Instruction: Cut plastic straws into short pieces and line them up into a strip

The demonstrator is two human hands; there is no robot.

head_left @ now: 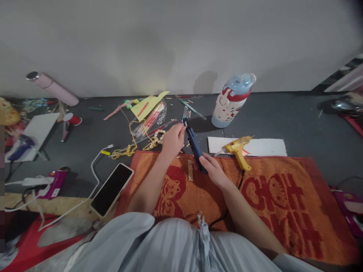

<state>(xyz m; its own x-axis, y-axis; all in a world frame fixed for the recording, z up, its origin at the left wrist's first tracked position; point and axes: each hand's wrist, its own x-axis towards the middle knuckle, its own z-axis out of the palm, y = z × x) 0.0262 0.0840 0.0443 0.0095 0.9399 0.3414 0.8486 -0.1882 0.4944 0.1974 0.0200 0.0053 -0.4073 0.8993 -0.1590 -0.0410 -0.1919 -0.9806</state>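
My right hand [213, 169] is wrapped round the lower end of a dark blue tool [194, 144], which looks like pliers or a cutter. My left hand [173, 139] is closed in a pinch at the tool's upper tip; what its fingers hold there is too small to make out. Below the tool, a short row of small wooden pieces [190, 170] lies on the orange towel [215, 196]. Small pale bits are scattered on the dark table near the tip.
A bottle [230, 102] stands behind. A yellow glue gun [239, 150] rests across a white board [266, 147], its cable crossing the towel. On the left lie a phone [112, 189], a white cable [93, 166], yellow string [124, 151] and a bag of sticks [151, 121].
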